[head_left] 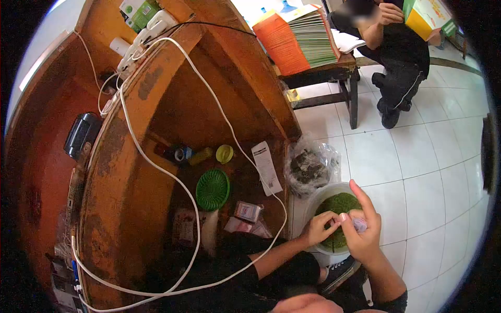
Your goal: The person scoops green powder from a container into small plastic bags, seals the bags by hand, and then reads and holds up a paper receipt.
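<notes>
My left hand (319, 229) and my right hand (364, 236) meet above a white bucket (311, 201) that holds a finely chopped green material (334, 202). A small clear plastic bag (360, 225) is gripped in my right palm, while that hand's index finger points upward. The thumb and fingertips of my left hand are pinched close to my right thumb; whatever lies between them is too small to make out. Just beyond the bucket rests a larger clear plastic bag (309, 166) with dark contents.
A wooden counter (151, 83) with a long white cable (209, 99) stands on my left. Its shelf carries a green basket (213, 190), a yellow-green bowl (224, 154) and a paper receipt (266, 168). Another person (399, 57) sits near a table bearing stacked booklets (297, 41).
</notes>
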A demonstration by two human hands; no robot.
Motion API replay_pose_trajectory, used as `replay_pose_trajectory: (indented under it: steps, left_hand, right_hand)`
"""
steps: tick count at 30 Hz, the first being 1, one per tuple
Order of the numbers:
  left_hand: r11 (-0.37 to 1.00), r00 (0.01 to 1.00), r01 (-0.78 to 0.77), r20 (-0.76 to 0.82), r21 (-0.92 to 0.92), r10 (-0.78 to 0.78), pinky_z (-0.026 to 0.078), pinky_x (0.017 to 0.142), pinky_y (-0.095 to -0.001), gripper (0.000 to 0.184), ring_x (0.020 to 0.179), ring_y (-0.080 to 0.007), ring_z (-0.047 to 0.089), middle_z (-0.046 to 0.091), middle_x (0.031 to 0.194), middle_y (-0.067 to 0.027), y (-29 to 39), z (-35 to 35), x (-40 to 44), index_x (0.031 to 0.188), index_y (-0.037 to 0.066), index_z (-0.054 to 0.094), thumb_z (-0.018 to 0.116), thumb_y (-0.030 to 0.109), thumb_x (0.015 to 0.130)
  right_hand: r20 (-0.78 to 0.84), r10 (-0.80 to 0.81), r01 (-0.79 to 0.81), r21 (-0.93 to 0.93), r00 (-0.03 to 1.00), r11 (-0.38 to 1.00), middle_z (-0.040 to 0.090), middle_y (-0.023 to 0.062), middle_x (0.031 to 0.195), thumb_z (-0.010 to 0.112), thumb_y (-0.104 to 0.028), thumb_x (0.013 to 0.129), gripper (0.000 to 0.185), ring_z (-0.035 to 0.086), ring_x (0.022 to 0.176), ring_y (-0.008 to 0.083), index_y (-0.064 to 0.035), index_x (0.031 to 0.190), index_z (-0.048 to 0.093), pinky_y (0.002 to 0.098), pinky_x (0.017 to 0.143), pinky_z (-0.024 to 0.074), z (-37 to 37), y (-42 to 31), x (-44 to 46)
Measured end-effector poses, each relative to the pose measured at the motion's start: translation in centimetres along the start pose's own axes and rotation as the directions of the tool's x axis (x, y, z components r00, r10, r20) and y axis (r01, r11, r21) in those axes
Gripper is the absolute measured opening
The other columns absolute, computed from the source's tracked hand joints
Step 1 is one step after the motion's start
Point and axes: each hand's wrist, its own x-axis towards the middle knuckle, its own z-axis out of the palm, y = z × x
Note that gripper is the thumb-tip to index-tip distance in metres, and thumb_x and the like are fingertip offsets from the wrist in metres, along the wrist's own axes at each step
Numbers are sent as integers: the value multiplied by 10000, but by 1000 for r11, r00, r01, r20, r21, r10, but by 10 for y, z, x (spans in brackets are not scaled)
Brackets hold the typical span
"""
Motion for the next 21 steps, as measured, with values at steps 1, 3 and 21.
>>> replay_pose_trajectory:
  steps: [1, 3, 21]
  left_hand:
    - [1000, 1000, -19, -4, 9, 19, 546, 749, -349, 167, 837, -233, 683, 651, 927, -127, -1, -1, 1, 1035, -4, 632, 701, 131, 967]
    - [999, 999, -38, -3, 15, 38, 546, 748, -351, 168, 841, -234, 683, 650, 928, -126, 1, -2, 2, 1033, -4, 631, 703, 132, 966]
    - [999, 997, 42, -63, -24, -43, 560, 766, -318, 160, 850, -176, 697, 707, 1002, -96, 30, 0, -2, 1058, 11, 687, 741, 77, 922]
  right_hand:
    - [0, -8, 8, -7, 1000, 1000, 467, -29, 561, 631, 22, 913, 648, 418, 562, 26, 12, 1535, 450, 214, 557, 365, 0, 0, 2]
    - [-1, -32, 32, -22, 999, 999, 467, -28, 564, 629, 22, 914, 634, 416, 562, 26, 10, 1527, 466, 214, 554, 364, 0, 0, 2]
    - [58, 396, -376, -215, 917, 902, 627, -18, 671, 769, -227, 950, 235, 547, 649, 53, -27, 843, 709, 268, 588, 470, -21, 102, -57]
